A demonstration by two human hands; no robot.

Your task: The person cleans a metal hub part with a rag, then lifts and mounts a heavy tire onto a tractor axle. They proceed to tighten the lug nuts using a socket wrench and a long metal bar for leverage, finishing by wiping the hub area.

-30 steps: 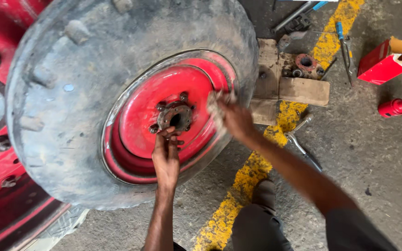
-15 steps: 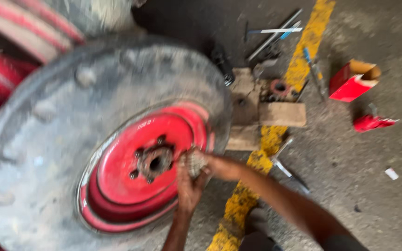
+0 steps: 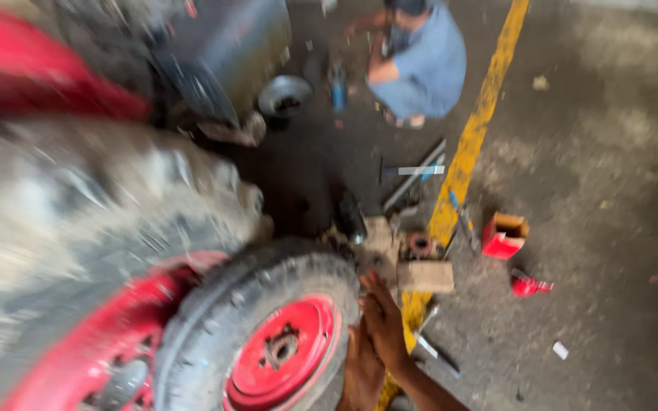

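Wheel (image 3: pixel 268 342): both hands, left hand (image 3: pixel 361 369) and right hand (image 3: pixel 384 320), pressed at tyre's 3 o'clock edge, fingers flat, spread; step: steadying wheel. Next move needs firm grip.

Red rims, grey rubber, one yellow stripe

The small grey lugged rubber tyre (image 3: pixel 257 304) carries a bright red steel rim (image 3: pixel 287 354) with a rusty brown hub; the large blurred tyre (image 3: pixel 93 213) is dusty grey over red. A worn yellow painted floor line (image 3: pixel 470 152) crosses dark grey oil-stained concrete (image 3: pixel 611 190). An open red cardboard box (image 3: pixel 503 236) shows a tan inside; the crouching person's shirt (image 3: pixel 428 61) is pale blue.
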